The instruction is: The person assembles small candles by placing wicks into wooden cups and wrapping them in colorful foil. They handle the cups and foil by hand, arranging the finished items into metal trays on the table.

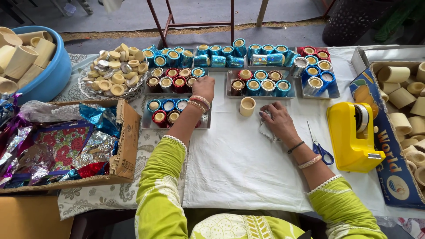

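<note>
Green sleeves fill the bottom of my view, and from them both arms reach forward over the white cloth (239,177) that covers the table. My right hand (278,125) lies flat, fingers spread, pressing down on a small piece of silvery foil (265,130) near the middle of the cloth — open, gripping nothing. Just beyond its fingertips one bare cream cup (247,106) stands upright and alone. My left hand (203,88) reaches further, to the back edge of the near steel tray (148,123), its fingers curled down among the wrapped cups; whether it has closed on one I cannot tell from this angle. Blue-handled scissors (319,148) lie just to the right of the right wrist, and past them the yellow tape dispenser (354,135) sits near the cloth's right edge. As I judge it, the foil is the weak point: light and held only by pressure, it could slip or crumple if that hand lifts or drags. The left forearm crosses low over the near tray, so a careless pull back could topple the wrapped cups (168,110) there, and the lone cup could be knocked over by a quick sweep of the right fingers. Far back, the rows of finished cups (241,48) stand packed tightly — one bump could upset several.
</note>
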